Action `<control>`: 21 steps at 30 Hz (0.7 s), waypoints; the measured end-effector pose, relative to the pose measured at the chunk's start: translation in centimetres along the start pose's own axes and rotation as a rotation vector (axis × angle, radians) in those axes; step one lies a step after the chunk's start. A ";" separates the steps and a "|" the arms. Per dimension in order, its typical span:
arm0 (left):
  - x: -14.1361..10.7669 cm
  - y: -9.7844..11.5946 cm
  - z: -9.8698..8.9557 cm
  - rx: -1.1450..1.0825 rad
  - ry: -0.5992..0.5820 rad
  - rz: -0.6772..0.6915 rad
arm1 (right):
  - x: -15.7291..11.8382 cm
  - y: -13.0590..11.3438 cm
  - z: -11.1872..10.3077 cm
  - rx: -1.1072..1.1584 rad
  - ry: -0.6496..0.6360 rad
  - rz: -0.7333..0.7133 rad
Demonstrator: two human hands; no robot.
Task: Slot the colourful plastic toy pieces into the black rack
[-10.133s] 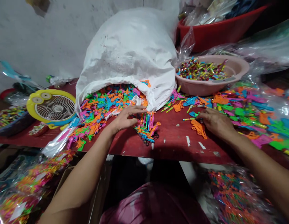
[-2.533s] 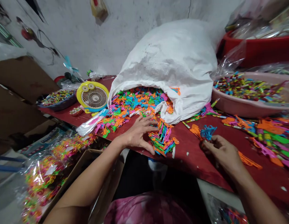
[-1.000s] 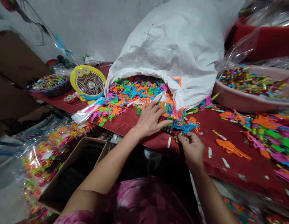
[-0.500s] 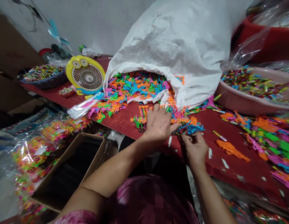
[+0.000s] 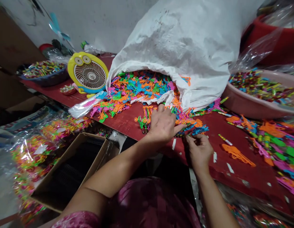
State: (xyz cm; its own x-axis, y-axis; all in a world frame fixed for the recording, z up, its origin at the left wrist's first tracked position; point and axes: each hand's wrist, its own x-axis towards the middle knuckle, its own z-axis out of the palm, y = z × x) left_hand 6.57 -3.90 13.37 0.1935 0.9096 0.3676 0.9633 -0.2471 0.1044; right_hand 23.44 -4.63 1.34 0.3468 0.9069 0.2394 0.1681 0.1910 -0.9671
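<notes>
**Tangled plastic strip [image 5: 195, 129] found in front of the mouth of white woven sack [image 5: 175, 41]**

The strip was a knot of linked orange and blue plastic pieces lying on the red tabletop [image 5: 125, 125], just in front of the sack's mouth and toward its right-hand side as viewed. Its long axis ran roughly level, along the table's near edge. Its blue end pointed to the right, away from the heap spilling out of the sack.

The left hand [image 5: 162, 125] lay palm down with the fingers spread, on the pieces at the strip's left end. Its thumb stretched right along the strip. That hand was open and not clenched.

The right hand [image 5: 199, 152] was the nearer one to the blue end, which lay just above and ahead of its fingertips [image 5: 191, 138]. Those fingertips were drawn together in a pinch at the strip's near edge. Whether they were grasping a piece could not be determined.

A loose orange plastic piece [image 5: 237, 155] lay apart on the tabletop, to the right of the sack and well clear of the strip.
</notes>
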 end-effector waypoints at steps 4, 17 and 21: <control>0.0 -0.1 0.2 0.003 0.018 0.009 | 0.1 -0.2 0.0 -0.007 -0.020 0.000; -0.1 -0.1 0.1 -0.023 -0.026 0.032 | 1.0 0.5 -0.6 -0.255 -0.135 -0.142; 0.0 -0.2 -1.1 -0.024 -0.044 0.044 | 1.1 0.1 -0.7 -0.396 -0.162 -0.273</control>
State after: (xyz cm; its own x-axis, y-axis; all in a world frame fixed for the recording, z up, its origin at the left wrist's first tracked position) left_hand 6.15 -4.20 14.37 0.2439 0.9113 0.3317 0.9491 -0.2946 0.1116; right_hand 24.46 -3.82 1.54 0.0990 0.8962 0.4325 0.5808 0.3009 -0.7564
